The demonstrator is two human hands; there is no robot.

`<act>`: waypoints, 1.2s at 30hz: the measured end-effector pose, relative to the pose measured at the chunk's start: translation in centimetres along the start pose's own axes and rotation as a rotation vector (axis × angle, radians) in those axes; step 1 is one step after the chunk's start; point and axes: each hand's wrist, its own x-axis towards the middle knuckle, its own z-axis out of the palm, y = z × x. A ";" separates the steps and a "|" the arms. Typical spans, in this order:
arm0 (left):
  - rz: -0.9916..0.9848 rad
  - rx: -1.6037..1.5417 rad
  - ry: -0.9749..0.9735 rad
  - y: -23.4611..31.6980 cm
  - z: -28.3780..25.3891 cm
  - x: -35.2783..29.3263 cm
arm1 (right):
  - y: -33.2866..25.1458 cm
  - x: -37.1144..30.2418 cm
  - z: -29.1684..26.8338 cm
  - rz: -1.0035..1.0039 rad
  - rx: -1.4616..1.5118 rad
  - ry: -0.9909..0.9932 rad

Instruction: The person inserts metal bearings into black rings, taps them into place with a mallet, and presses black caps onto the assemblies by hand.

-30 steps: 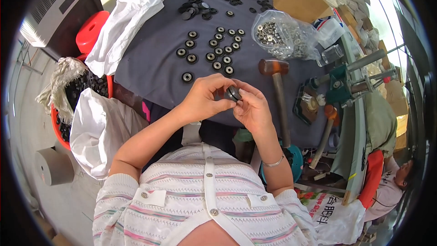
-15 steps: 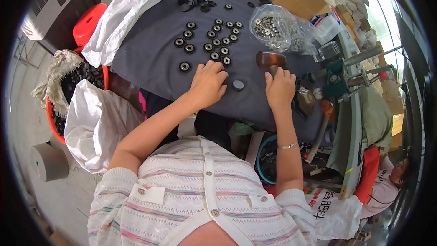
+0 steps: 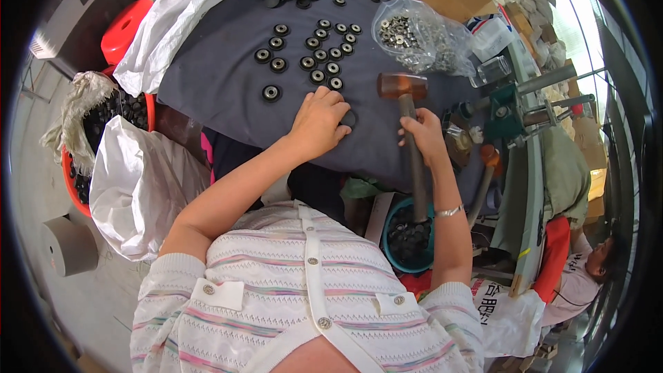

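Apparently being steadied for striking, the dark disc (image 3: 350, 119) lies on the grey cloth (image 3: 228, 62) against the left hand (image 3: 318, 124), whose fingers curl; whether they pinch it, I cannot tell. The right hand (image 3: 423, 136) wraps the mallet (image 3: 415, 166); a blow would call for clear fingertips.

Mallet head (image 3: 402, 85) amber-brown; disc (image 3: 349, 119) black; cloth (image 3: 214, 97) dark grey; shirt (image 3: 266, 283) white, pink-striped.

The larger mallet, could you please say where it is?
In the head view, the larger mallet is right of centre, in the right hand, below the clear bag.
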 end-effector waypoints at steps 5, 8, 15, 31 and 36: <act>-0.033 -0.205 0.171 -0.5 -0.2 0.3 | -1.0 -5.8 2.2 -0.605 -0.334 0.064; -0.212 -0.502 0.250 -1.3 -0.6 0.1 | -1.4 -7.3 3.6 -0.943 -0.557 0.099; -0.209 -0.561 0.338 -1.6 0.0 0.1 | -1.4 -8.2 4.8 -0.704 -0.833 0.047; 0.076 0.008 -0.026 0.2 -0.5 0.2 | -0.7 -4.5 2.1 -0.211 0.134 -0.050; -0.291 -1.099 -0.056 -1.8 -1.5 -0.8 | 2.8 -1.4 1.0 -0.143 0.297 -0.119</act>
